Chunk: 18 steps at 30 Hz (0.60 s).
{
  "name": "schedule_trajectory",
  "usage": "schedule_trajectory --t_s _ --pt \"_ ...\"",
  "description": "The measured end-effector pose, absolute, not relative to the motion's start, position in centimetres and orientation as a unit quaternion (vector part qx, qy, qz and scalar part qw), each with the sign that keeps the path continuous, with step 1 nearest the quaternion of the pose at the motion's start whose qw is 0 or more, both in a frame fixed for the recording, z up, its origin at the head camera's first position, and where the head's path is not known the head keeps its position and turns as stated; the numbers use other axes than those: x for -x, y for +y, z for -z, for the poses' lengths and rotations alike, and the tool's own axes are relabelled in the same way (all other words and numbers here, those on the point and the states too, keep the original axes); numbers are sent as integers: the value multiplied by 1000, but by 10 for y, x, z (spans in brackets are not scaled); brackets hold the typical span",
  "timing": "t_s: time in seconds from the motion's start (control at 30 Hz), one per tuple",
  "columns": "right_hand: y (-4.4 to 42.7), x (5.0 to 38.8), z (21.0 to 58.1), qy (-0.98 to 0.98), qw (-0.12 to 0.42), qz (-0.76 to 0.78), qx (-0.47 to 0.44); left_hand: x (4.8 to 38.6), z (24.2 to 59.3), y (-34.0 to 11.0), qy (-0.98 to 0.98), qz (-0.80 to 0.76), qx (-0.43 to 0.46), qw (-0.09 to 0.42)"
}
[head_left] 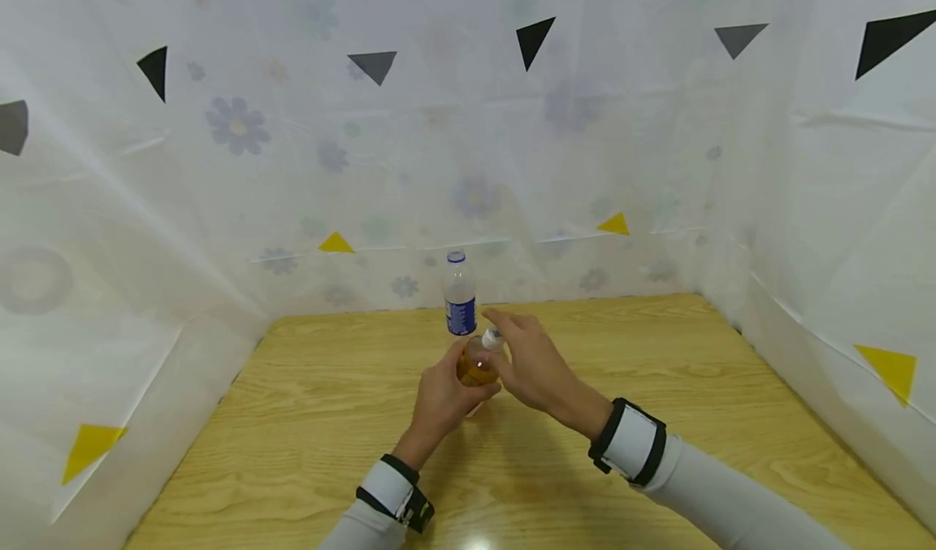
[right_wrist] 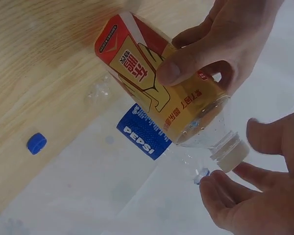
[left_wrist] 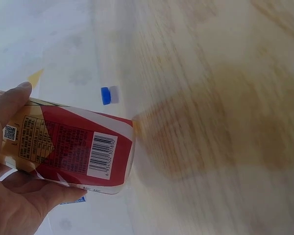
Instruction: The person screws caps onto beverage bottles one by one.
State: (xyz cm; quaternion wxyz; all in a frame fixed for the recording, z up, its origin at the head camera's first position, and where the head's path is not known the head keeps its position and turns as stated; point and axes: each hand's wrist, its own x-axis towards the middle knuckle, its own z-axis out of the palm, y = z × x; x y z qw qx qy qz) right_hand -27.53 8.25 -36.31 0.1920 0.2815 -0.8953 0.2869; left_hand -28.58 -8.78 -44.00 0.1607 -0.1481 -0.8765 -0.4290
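My left hand (head_left: pixel 442 400) (left_wrist: pixel 19 198) (right_wrist: pixel 223 49) grips the side of a clear bottle (head_left: pixel 474 374) (left_wrist: pixel 78 147) (right_wrist: pixel 154 81) with a red and yellow label, thumb on one side and fingers on the other. A white cap (head_left: pixel 492 339) (right_wrist: pixel 233 155) sits at the neck of this bottle. Around that cap my right hand (head_left: pixel 541 371) (right_wrist: pixel 262 196) has its thumb and fingers spread; in the right wrist view the thumb stands a little off it, and whether a fingertip touches it is unclear.
Behind the hands, an uncapped clear bottle with a blue Pepsi label (head_left: pixel 461 317) (right_wrist: pixel 143 131) stands on the wooden table (head_left: pixel 314 420). A loose blue cap (left_wrist: pixel 106 96) (right_wrist: pixel 36 143) lies on the tabletop. White patterned sheets (head_left: pixel 453 144) surround the table's back and sides.
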Motion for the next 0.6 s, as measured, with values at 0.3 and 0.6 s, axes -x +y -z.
schedule_trajectory --t_s 0.3,0.6 --pt "83 275 362 -894 188 -283 -292 285 441 -88 -875 428 154 164" --pt "84 274 360 -892 191 -288 -292 285 440 -88 -875 427 157 167"
